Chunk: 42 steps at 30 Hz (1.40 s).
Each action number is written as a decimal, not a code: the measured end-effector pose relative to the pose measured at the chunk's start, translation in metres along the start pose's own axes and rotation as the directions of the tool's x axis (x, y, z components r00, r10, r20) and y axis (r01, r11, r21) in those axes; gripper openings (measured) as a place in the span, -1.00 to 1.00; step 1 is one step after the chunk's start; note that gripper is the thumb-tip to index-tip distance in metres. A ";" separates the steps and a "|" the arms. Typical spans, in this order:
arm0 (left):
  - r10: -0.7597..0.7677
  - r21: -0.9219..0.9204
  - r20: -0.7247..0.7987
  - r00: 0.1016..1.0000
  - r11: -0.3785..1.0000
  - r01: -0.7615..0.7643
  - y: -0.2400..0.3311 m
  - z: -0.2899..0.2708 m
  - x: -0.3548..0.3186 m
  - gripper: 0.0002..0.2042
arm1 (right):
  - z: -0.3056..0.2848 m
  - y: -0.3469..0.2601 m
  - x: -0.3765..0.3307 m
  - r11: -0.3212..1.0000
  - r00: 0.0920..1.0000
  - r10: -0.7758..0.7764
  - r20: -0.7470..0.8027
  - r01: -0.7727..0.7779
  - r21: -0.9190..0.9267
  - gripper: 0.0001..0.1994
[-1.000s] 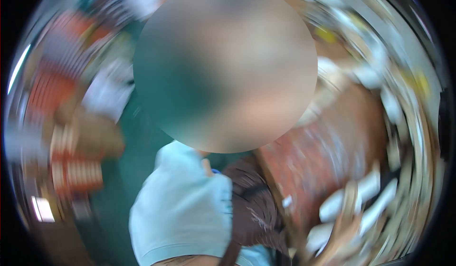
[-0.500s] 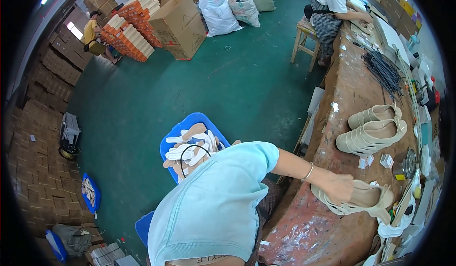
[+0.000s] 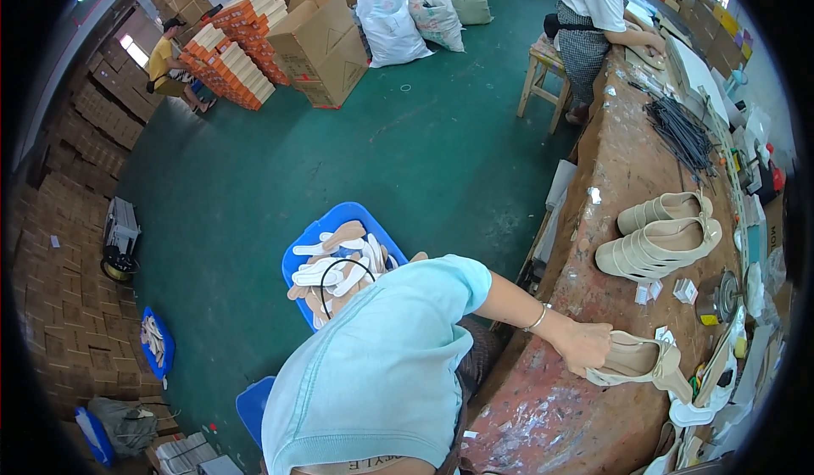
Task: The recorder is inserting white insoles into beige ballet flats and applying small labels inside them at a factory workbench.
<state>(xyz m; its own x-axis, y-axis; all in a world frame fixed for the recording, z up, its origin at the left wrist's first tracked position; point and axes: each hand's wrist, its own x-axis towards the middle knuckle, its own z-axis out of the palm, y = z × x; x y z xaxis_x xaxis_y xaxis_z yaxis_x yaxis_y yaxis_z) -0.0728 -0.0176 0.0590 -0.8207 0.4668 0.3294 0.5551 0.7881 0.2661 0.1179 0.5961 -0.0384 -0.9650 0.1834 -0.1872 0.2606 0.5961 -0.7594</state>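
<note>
My left hand [image 3: 585, 344], with a bangle at the wrist, is closed around the toe end of a beige sandal [image 3: 632, 358] on the workbench. The hand covers the strappy front, while the pale insole and heel end show to its right. Farther along the bench stands a matching pair of beige strappy sandals [image 3: 657, 246], side by side with toes pointing left. Small white paper pieces [image 3: 648, 292] lie between that pair and the held sandal. My right hand does not show.
The stained bench [image 3: 593, 416] also bears a metal can [image 3: 721, 297] and a bundle of dark strips [image 3: 681, 134]. A blue basket [image 3: 292, 259] of insoles stands on the floor. A co-worker [image 3: 593, 17] works farther up the bench; another person [image 3: 165, 68] sits near stacked boxes [image 3: 225, 64].
My left hand has shifted left from over the middle of the sandal to its toe end, hiding the front straps. The standing pair of sandals stays in place.
</note>
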 end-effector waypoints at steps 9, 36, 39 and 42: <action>-0.052 -0.026 -0.163 0.985 0.998 0.048 -0.004 0.014 -0.004 -0.76 | 0.054 -0.131 -0.039 0.946 0.946 0.323 0.005 -0.323 0.003 -0.50; -0.157 -0.070 -0.512 0.845 0.988 0.141 0.061 0.053 -0.053 -0.08 | 0.158 -0.245 0.034 0.805 0.968 0.028 0.251 -0.170 0.568 -0.49; 0.032 -0.419 -0.541 0.840 0.856 -0.302 0.145 0.051 -0.027 -0.39 | 0.157 -0.246 0.029 0.768 0.975 0.038 0.221 -0.170 0.618 -0.48; 0.063 -0.725 -0.112 0.992 0.677 -0.125 0.205 0.074 -0.011 -0.24 | 0.156 -0.257 0.033 0.737 0.979 0.018 0.203 -0.150 0.659 -0.48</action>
<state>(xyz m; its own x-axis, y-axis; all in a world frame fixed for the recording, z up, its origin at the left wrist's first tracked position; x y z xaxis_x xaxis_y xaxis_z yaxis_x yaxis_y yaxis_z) 0.0401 0.1685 0.0429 -0.7636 0.4681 0.4447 0.5766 0.1846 0.7959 0.0151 0.3269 0.0536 -0.9458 0.0318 -0.3233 0.3186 -0.1036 -0.9422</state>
